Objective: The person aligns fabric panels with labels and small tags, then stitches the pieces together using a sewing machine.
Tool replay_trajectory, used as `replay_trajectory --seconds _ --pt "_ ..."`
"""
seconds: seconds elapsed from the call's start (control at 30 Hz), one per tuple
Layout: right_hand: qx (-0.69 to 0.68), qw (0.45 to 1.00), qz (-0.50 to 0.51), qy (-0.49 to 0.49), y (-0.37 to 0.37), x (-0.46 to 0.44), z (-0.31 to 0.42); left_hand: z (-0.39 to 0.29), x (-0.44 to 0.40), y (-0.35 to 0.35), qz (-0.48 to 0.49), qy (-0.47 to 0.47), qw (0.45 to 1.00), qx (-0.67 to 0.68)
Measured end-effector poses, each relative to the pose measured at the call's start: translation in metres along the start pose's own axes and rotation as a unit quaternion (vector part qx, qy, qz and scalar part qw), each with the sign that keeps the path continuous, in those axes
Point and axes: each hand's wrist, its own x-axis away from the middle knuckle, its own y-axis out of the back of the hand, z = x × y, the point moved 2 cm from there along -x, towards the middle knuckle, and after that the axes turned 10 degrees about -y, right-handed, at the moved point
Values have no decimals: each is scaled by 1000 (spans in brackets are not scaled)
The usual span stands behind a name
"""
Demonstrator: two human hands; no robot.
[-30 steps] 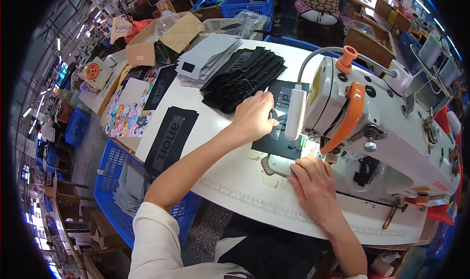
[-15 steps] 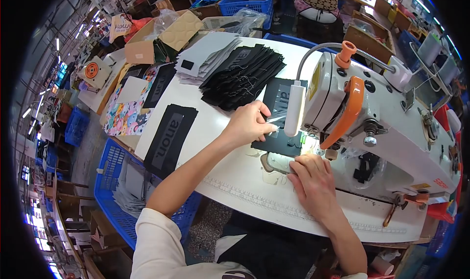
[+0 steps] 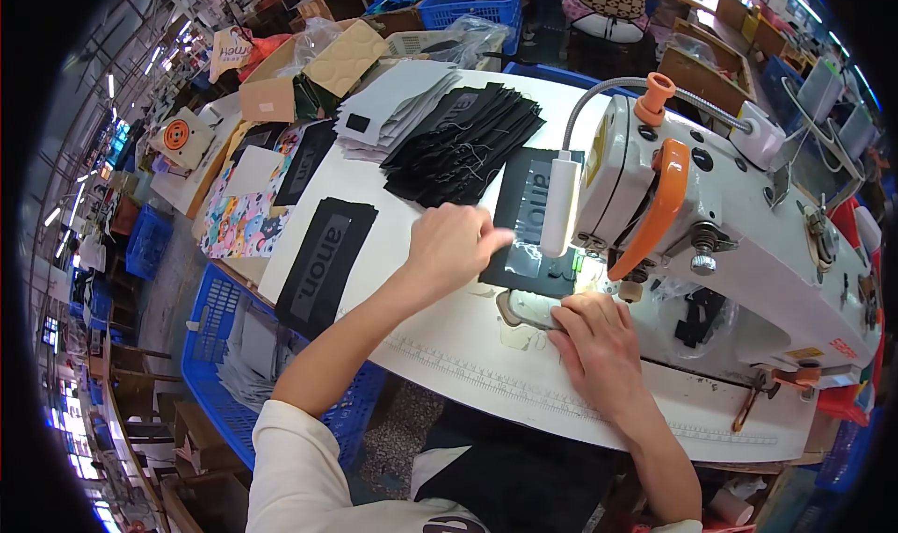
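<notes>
1. Two bare hands are occupying the front of a white worktable (image 3: 426,308), one on either side of a black panel (image 3: 510,269) that is lying flat beneath the head of a sewing machine (image 3: 730,196).
2. The panel is showing grey "anon" lettering under a shiny, clear-looking layer; its near end is sitting by the brightly lit needle area, and a white lamp (image 3: 559,210) is covering part of its right side from view.
3. The left hand (image 3: 451,250) is hanging at the panel's left edge, its fingers curling inward and its thumb pointing across that edge; whether it is gripping or touching anything, I cannot tell.
4. The right hand (image 3: 599,350) is resting palm down in front of the needle area, its fingers bending and lying close together beside a pale rounded plate (image 3: 531,309); whether the fingertips are pressing on something, I cannot tell.
5. Beyond the left hand, a thick pile of black pieces (image 3: 458,159) is fanning out with loose pale threads, and grey sheets (image 3: 398,102) are lying just beside it.
6. Nearer the table's left edge, a black stack (image 3: 323,271) is displaying "anon." lettering.
7. Below that edge, a blue basket (image 3: 201,332) is holding more grey pieces.
</notes>
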Motion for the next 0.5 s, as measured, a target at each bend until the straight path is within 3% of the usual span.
replay_trajectory --seconds 0.03,0.13,0.17,0.27,0.43,0.5 --pt "-1 1000 2 0 0 0 0 3 0 -10 -2 2 1000 -1" --pt "1 1000 1 5 2 -1 1 13 -4 -46 -224 -79 967 -88" --pt "4 1000 1 5 2 -2 2 8 -5 -44 -226 -77 967 -90" --pt "6 1000 2 13 3 -2 4 -3 -8 -38 -59 16 998 32" --pt "-2 1000 7 15 6 -1 5 6 -27 -28 -116 -59 983 131" --pt "-5 1000 9 16 6 -1 6 12 -44 -10 -99 -41 882 459"
